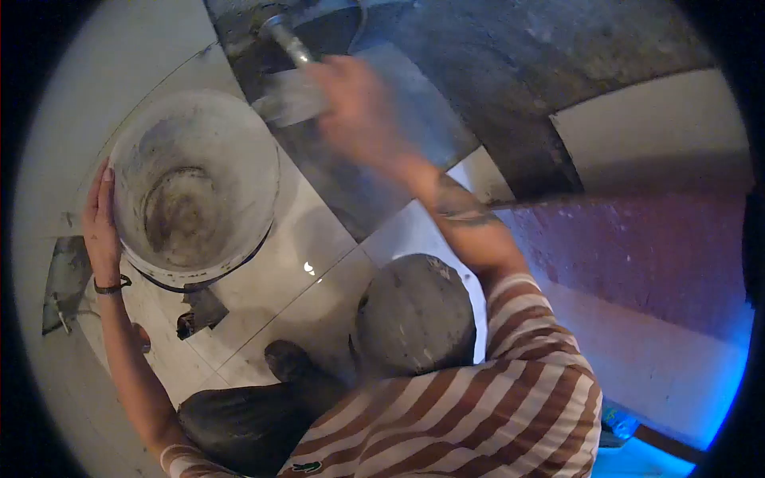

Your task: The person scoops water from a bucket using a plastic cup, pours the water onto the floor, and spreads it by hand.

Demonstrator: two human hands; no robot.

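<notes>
A white plastic bucket (247, 171), stained with grey residue inside, tilts so that its mouth faces me. My left hand (100, 211) lies along the left side of its rim and steadies it, with the thumb hidden. Over the grey floor patch, my right hand (355, 103) is smeared by motion. Its fingers look closed round a flat-bladed scraper (293, 102), whose pale blade sticks out to the left. Just above that hand, a short metal pipe-like piece (287, 40) shows; whether the hand touches it I cannot tell.
Pale floor tiles (303, 247) surround the bucket, with a dark scrap (207, 311) below it. Bare grey cement (510, 48) spreads across the top. A reddish panel (637, 255) stands at the right. My dusty knee (418, 315) is close below the right forearm.
</notes>
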